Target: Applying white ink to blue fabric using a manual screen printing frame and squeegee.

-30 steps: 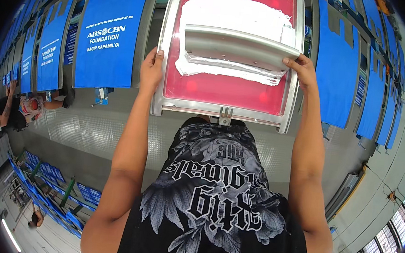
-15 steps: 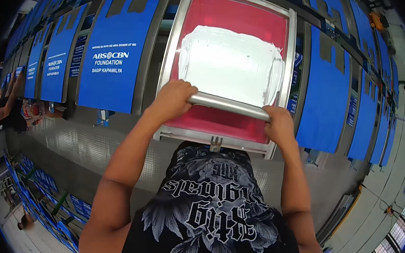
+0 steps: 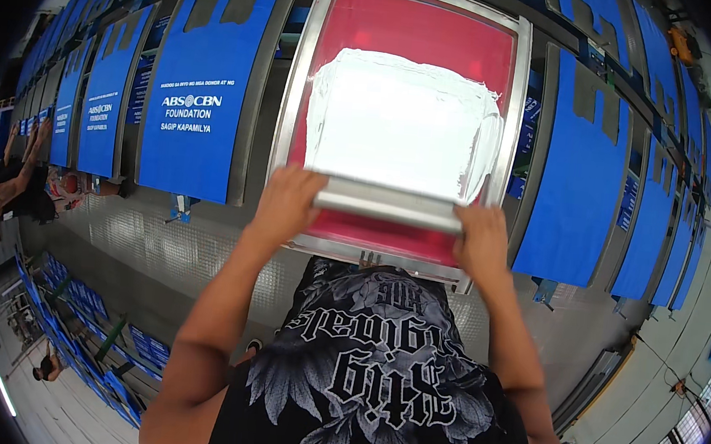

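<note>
The left hand (image 3: 287, 208) and the right hand (image 3: 481, 241) each have a closed grip on one end of a long grey metal squeegee (image 3: 389, 203). It lies across the near end of a metal-framed red printing screen (image 3: 414, 33), which holds a wide spread of white ink (image 3: 398, 120). Blue fabric bags (image 3: 193, 98) lie on the long surface (image 3: 192, 250) on either side.
</note>
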Motion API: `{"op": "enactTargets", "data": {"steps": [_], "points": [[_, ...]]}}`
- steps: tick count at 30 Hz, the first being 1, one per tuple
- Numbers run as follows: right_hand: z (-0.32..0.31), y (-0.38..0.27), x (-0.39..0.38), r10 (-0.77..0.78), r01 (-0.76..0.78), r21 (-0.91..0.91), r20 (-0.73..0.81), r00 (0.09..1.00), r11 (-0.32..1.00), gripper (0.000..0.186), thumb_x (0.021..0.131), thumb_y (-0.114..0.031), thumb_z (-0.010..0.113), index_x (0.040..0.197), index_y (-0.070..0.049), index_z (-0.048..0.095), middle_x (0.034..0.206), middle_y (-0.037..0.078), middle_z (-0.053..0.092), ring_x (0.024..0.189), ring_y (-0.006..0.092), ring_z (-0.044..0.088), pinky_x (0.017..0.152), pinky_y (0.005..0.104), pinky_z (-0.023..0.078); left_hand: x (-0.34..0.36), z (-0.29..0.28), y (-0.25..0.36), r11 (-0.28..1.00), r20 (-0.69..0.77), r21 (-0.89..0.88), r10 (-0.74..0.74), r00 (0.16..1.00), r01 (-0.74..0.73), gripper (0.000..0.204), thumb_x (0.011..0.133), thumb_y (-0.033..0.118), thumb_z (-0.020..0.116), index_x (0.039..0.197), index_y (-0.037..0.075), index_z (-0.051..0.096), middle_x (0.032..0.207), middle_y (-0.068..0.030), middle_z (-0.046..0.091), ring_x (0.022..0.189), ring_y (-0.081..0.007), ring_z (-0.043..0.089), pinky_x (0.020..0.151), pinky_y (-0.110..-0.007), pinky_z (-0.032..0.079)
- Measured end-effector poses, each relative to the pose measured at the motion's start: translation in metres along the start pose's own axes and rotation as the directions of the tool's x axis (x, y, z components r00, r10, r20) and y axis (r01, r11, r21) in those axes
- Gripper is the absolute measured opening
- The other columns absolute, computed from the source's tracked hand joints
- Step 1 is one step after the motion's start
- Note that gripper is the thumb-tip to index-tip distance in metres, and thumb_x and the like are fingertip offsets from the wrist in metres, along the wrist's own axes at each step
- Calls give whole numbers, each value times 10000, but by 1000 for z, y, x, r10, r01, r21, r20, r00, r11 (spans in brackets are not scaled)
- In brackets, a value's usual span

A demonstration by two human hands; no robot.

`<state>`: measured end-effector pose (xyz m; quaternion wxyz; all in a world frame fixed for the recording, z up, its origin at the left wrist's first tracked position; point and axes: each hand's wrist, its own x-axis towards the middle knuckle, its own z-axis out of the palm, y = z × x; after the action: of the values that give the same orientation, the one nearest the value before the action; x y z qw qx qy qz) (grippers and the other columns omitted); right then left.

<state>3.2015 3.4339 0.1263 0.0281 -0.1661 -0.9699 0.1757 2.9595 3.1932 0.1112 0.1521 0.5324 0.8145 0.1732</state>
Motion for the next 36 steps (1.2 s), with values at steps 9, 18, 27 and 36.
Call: {"op": "enactTargets", "data": {"steps": [9, 18, 27, 36], "points": [[11, 66, 115, 60, -64, -245, -26, 998, 967, 381, 595, -11, 636, 969, -81, 645, 872, 127, 659, 832, 313, 604, 872, 449, 418, 133, 4, -40, 997, -149, 13, -67, 987, 70, 308, 651, 162, 743, 939, 75, 676, 870, -169, 657, 836, -344, 623, 769, -429, 490], [-2, -6, 9, 151, -139, -78, 171, 974, 987, 466, 591, -1, 651, 1046, -96, 651, 938, 127, 655, 929, 298, 591, 1033, 478, 317, 3, 10, -6, 994, 12, -68, -88, 996, 89, 386, 628, 53, 734, 1006, 76, 659, 900, -152, 644, 915, -337, 588, 842, -427, 458], [-24, 75, 177, 194, -168, -143, 196, 961, 975, 384, 621, -43, 601, 993, -97, 678, 831, 173, 664, 791, 341, 617, 850, 435, 428, 185, -36, -44, 991, -9, -47, -127, 992, 126, 249, 706, 246, 725, 881, 72, 688, 811, -158, 667, 789, -325, 647, 736, -413, 503], [8, -4, 7, 205, -191, -82, 234, 950, 978, 512, 553, -5, 664, 1052, -118, 648, 985, 96, 654, 965, 272, 578, 1053, 530, 286, 2, 20, -10, 993, 5, -117, -16, 1000, 16, 331, 583, 63, 748, 901, 61, 655, 890, -139, 639, 900, -363, 576, 818, -457, 438]]}}
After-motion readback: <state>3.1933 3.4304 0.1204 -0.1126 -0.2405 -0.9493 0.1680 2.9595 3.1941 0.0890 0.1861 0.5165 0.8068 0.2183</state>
